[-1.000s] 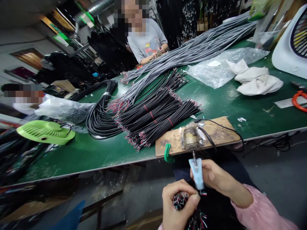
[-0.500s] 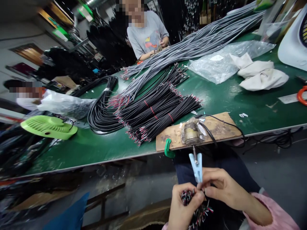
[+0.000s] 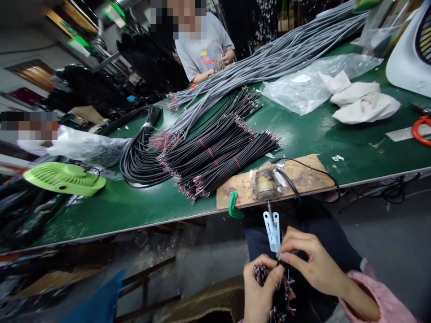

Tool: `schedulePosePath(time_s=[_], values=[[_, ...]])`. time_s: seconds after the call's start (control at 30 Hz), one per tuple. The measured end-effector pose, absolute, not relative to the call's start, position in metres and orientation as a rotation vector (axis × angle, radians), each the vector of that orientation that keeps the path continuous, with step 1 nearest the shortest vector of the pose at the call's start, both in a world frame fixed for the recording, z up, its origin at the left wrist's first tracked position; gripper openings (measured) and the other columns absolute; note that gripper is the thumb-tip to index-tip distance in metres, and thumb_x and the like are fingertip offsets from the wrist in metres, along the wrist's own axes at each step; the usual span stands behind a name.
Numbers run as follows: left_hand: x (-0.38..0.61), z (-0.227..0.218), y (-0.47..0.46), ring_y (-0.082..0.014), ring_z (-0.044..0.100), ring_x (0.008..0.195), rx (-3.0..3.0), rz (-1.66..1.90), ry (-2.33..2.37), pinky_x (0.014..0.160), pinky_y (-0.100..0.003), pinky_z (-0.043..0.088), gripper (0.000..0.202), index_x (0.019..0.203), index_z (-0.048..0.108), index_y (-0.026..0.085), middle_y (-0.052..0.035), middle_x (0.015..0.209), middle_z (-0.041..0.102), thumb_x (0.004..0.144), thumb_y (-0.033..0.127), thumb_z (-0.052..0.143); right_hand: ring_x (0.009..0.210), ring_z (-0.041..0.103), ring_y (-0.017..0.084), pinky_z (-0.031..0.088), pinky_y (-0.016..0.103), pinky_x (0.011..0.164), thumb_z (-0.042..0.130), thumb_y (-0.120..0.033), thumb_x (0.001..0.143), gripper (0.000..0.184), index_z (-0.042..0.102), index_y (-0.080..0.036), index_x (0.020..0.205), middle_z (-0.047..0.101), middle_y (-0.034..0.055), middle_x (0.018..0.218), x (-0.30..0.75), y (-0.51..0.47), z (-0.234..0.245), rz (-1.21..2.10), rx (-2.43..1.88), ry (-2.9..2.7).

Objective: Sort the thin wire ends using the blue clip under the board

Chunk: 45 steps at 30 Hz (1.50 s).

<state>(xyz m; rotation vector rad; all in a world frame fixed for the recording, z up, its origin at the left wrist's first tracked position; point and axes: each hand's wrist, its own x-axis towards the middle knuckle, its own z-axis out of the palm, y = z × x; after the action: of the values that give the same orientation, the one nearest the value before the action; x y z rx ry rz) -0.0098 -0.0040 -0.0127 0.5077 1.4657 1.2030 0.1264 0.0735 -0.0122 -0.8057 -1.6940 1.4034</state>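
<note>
My left hand is closed around a bunch of black cables whose stripped ends show red, white and black wires. Thumb and forefinger of my right hand pinch at a cable end just beneath a light blue clothes peg. The peg hangs from the shaft of a small motor, which is fixed on a wooden board at the table edge. My fingertips cover the exact spot where the wires meet the peg's jaws.
A green clamp grips the board's left part. Bundled black cables and long grey cables lie on the green table. Orange-handled scissors, a white cloth and a green fan are there too. Another person works opposite.
The clothes peg has turned about its axis and now shows its broad side. My right fingers have shifted slightly up and left at the cable end. The whole view has moved a little.
</note>
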Motion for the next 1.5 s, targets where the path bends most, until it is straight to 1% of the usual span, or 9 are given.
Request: schedulePosePath(time_s=[0.13,0.23,0.33,0.5,0.67,0.93,1.07,1.3,1.5], values=[[-0.008,-0.017,-0.007,-0.0146,0.058,0.041,0.461,1.269,1.517,0.03,-0.018,0.036,0.043,0.06,0.054,0.017,0.0028,0.049,0.057,0.059,0.049,0.084,0.067,0.058,0.019,0.044,0.036,0.072,0.067,-0.013,0.086,0.008,0.073,-0.019,0.086,0.068,0.0046,0.071,0.128,0.065,-0.02,1.025,-0.751,-1.74],[-0.008,-0.017,-0.006,-0.0123,0.055,0.039,0.466,1.279,1.542,0.031,-0.019,0.037,0.044,0.059,0.056,0.016,0.0012,0.055,0.06,0.059,0.051,0.083,0.067,0.057,0.019,0.044,0.038,0.073,0.071,-0.008,0.081,0.022,0.073,-0.022,0.098,0.07,0.0039,0.074,0.13,0.061,-0.024,0.867,-0.663,-1.779],[-0.012,-0.018,-0.005,-0.0129,0.055,0.043,0.557,1.292,1.586,0.036,-0.021,0.041,0.042,0.059,0.058,0.016,0.0019,0.053,0.057,0.063,0.05,0.082,0.067,0.058,0.019,0.045,0.037,0.069,0.07,-0.008,0.081,0.025,0.072,-0.025,0.1,0.07,0.0037,0.075,0.132,0.059,-0.024,0.938,-0.611,-1.752],[-0.016,-0.022,-0.004,-0.0119,0.048,0.045,0.738,1.296,1.555,0.044,-0.023,0.039,0.035,0.056,0.058,0.017,0.003,0.052,0.052,0.071,0.042,0.078,0.062,0.058,0.019,0.045,0.035,0.064,0.072,-0.014,0.082,0.008,0.072,-0.02,0.077,0.065,0.0032,0.065,0.129,0.061,-0.017,1.087,-0.849,-1.607],[-0.017,-0.021,0.0,-0.0125,0.045,0.055,0.857,1.341,1.521,0.057,-0.024,0.038,0.028,0.053,0.061,0.015,0.0025,0.056,0.051,0.072,0.029,0.076,0.063,0.058,0.02,0.043,0.034,0.064,0.072,-0.021,0.084,0.013,0.074,-0.017,0.072,0.065,0.0046,0.064,0.126,0.066,-0.01,1.193,-0.86,-1.681],[-0.015,-0.012,0.004,-0.0116,0.04,0.052,0.88,1.206,1.447,0.055,-0.025,0.032,0.025,0.051,0.062,0.015,0.0038,0.052,0.048,0.069,0.023,0.076,0.066,0.057,0.018,0.043,0.03,0.062,0.073,-0.021,0.08,0.01,0.072,-0.016,0.071,0.063,0.0035,0.069,0.138,0.084,-0.006,1.593,-0.865,-1.764],[-0.017,-0.011,0.004,-0.0113,0.042,0.052,0.835,1.154,1.452,0.056,-0.026,0.033,0.021,0.05,0.061,0.015,0.0048,0.052,0.049,0.063,0.015,0.077,0.069,0.056,0.019,0.041,0.032,0.066,0.071,-0.024,0.084,0.018,0.069,-0.016,0.068,0.061,0.0029,0.067,0.138,0.084,-0.008,1.572,-0.743,-1.755],[-0.019,-0.023,-0.006,-0.0155,0.055,0.059,0.652,1.27,1.616,0.063,-0.028,0.045,0.021,0.064,0.069,0.015,0.0013,0.061,0.061,0.056,0.024,0.086,0.073,0.055,0.018,0.042,0.035,0.071,0.061,-0.012,0.089,0.012,0.065,-0.017,0.078,0.063,0.0042,0.074,0.129,0.064,-0.019,1.205,-0.719,-1.734],[-0.017,-0.027,-0.008,-0.0126,0.05,0.051,0.607,1.267,1.55,0.05,-0.024,0.042,0.03,0.062,0.065,0.015,0.0027,0.057,0.055,0.061,0.038,0.085,0.07,0.059,0.017,0.046,0.032,0.069,0.061,-0.001,0.083,0.016,0.067,-0.016,0.086,0.068,0.0043,0.074,0.123,0.062,-0.029,1.05,-0.656,-1.668]])
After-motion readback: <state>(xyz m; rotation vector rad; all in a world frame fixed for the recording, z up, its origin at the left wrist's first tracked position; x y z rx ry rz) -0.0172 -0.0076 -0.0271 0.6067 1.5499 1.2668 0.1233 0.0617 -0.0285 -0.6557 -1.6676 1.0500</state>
